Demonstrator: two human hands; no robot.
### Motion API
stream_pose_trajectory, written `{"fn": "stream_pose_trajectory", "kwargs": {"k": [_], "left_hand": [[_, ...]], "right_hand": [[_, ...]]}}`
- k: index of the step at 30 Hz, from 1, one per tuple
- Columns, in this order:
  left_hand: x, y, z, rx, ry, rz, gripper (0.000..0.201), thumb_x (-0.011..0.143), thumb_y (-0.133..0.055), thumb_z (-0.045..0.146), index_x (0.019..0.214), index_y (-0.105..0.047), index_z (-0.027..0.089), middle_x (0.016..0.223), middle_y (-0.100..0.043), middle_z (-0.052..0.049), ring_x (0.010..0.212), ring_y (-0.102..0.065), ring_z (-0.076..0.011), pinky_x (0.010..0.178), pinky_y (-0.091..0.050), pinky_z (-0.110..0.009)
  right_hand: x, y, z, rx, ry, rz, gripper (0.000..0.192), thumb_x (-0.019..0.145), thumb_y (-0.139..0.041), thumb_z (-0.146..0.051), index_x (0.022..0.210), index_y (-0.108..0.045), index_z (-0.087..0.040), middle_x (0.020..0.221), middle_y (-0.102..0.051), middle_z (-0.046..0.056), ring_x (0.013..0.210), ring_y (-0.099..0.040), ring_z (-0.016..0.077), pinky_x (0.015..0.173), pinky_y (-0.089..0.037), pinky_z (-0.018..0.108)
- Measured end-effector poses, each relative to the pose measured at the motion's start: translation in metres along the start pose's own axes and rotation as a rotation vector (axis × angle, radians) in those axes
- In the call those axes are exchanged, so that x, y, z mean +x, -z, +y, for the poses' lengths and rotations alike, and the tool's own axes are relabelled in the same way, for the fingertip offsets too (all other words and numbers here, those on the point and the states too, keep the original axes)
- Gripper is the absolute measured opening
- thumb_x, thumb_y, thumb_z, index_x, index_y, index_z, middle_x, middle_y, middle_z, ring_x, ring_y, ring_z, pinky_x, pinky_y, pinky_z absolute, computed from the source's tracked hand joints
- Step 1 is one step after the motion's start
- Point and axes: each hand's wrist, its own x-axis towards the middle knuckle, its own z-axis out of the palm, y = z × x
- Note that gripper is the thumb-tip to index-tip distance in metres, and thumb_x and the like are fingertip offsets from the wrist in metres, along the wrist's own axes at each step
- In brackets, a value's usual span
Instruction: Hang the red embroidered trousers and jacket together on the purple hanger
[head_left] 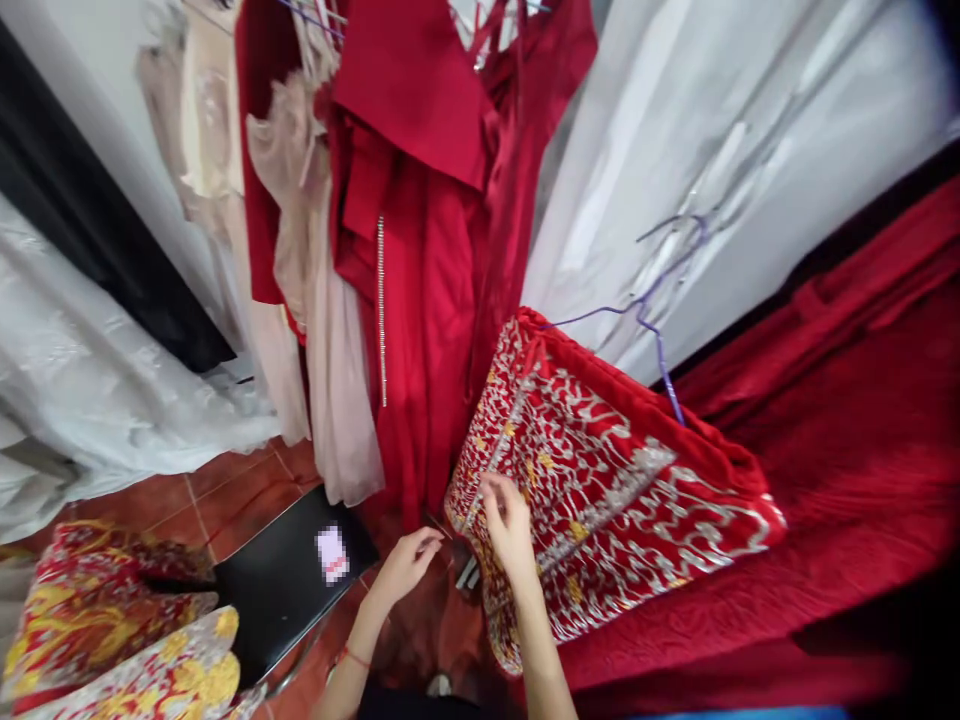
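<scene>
A red skirt point(592, 440) with silver and gold embroidery hangs tilted from a purple wire hanger point(652, 300). My right hand point(510, 525) is in front of its embroidered left part, thumb and fingers brought together in a pinch. Whatever is between those fingertips is too small to make out. Lower and to the left, my left hand point(409, 562) is just off the skirt's edge, its fingers bent and closed. A thin line shows by its fingertips, but I cannot tell what it is.
Red dresses point(420, 220) and a pale beige gown point(330, 330) hang ahead. On the tiled floor point(225, 490) side stands a black seat point(292, 580) with a small blurred card on it. Embroidered garments point(120, 630) lie beside it. White gowns point(105, 350) hang left, dark red fabric point(847, 430) right.
</scene>
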Motion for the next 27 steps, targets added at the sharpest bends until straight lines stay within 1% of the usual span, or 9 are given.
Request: {"fn": "stream_pose_trajectory", "kwargs": {"k": [3,5,9,13,16,19,23,25,27], "left_hand": [[0.029,-0.026,0.041,-0.026,-0.076,-0.200,0.030,0.094,-0.052,0.042,0.104,-0.073,0.023,0.103,-0.078,-0.007,0.097,-0.073,-0.0218,0.092,-0.055,-0.032],[0.046,-0.039,0.061,-0.036,-0.111,-0.278,0.032,0.096,-0.050,0.043,0.108,-0.072,0.022,0.108,-0.077,-0.007,0.102,-0.072,-0.0221,0.097,-0.053,-0.033],[0.074,-0.062,0.084,-0.065,-0.152,-0.377,0.033,0.097,-0.049,0.043,0.109,-0.071,0.021,0.105,-0.077,-0.008,0.102,-0.072,-0.0224,0.094,-0.054,-0.033],[0.102,-0.073,0.097,-0.104,-0.190,-0.313,0.032,0.096,-0.052,0.045,0.111,-0.068,0.021,0.111,-0.075,-0.009,0.104,-0.071,-0.0229,0.096,-0.054,-0.035],[0.128,-0.064,0.112,-0.157,-0.216,-0.199,0.035,0.097,-0.050,0.047,0.114,-0.064,0.020,0.113,-0.073,-0.012,0.102,-0.072,-0.0224,0.096,-0.054,-0.037],[0.161,-0.041,0.139,-0.233,-0.270,-0.040,0.035,0.098,-0.050,0.046,0.116,-0.060,0.018,0.116,-0.070,-0.013,0.105,-0.070,-0.0210,0.098,-0.053,-0.036],[0.212,-0.013,0.183,-0.341,-0.396,0.182,0.038,0.093,-0.062,0.043,0.122,-0.058,0.019,0.124,-0.066,-0.013,0.110,-0.065,-0.0203,0.094,-0.052,-0.032],[0.233,-0.005,0.201,-0.395,-0.442,0.155,0.042,0.092,-0.063,0.043,0.126,-0.056,0.019,0.126,-0.065,-0.013,0.111,-0.065,-0.0200,0.092,-0.051,-0.030],[0.248,-0.002,0.213,-0.443,-0.468,0.068,0.042,0.093,-0.062,0.044,0.126,-0.057,0.018,0.118,-0.068,-0.011,0.106,-0.066,-0.0186,0.090,-0.051,-0.029]], "right_hand": [[-0.002,0.049,-0.002,-0.008,-0.058,0.349,0.038,0.096,-0.051,-0.044,0.123,-0.059,-0.018,0.122,-0.066,0.015,0.103,-0.067,0.0228,0.093,-0.053,0.042],[-0.007,0.072,-0.001,-0.003,-0.103,0.477,0.041,0.095,-0.052,-0.044,0.127,-0.056,-0.018,0.122,-0.065,0.015,0.100,-0.067,0.0221,0.093,-0.054,0.042],[-0.016,0.098,0.005,0.007,-0.130,0.539,0.042,0.095,-0.052,-0.042,0.130,-0.055,-0.020,0.120,-0.066,0.013,0.103,-0.067,0.0216,0.095,-0.053,0.042],[-0.010,0.100,0.004,-0.049,-0.117,0.577,0.038,0.094,-0.053,-0.041,0.125,-0.057,-0.018,0.119,-0.067,0.014,0.102,-0.068,0.0229,0.092,-0.054,0.043],[0.006,0.092,-0.009,-0.147,-0.066,0.522,0.029,0.096,-0.051,-0.037,0.115,-0.061,-0.018,0.112,-0.069,0.012,0.098,-0.067,0.0227,0.091,-0.054,0.042],[0.032,0.081,-0.029,-0.222,0.040,0.409,0.022,0.099,-0.049,-0.033,0.105,-0.065,-0.020,0.101,-0.070,0.009,0.095,-0.067,0.0210,0.089,-0.054,0.038],[0.080,0.066,-0.058,-0.238,0.157,0.373,0.022,0.100,-0.049,-0.031,0.111,-0.064,-0.019,0.102,-0.072,0.008,0.090,-0.069,0.0180,0.083,-0.055,0.032],[0.104,0.059,-0.070,-0.253,0.162,0.457,0.028,0.099,-0.052,-0.035,0.119,-0.061,-0.018,0.100,-0.072,0.007,0.081,-0.069,0.0159,0.076,-0.056,0.029],[0.125,0.054,-0.081,-0.297,0.137,0.572,0.038,0.096,-0.057,-0.042,0.125,-0.059,-0.017,0.093,-0.072,0.005,0.068,-0.067,0.0134,0.065,-0.054,0.026]]}}
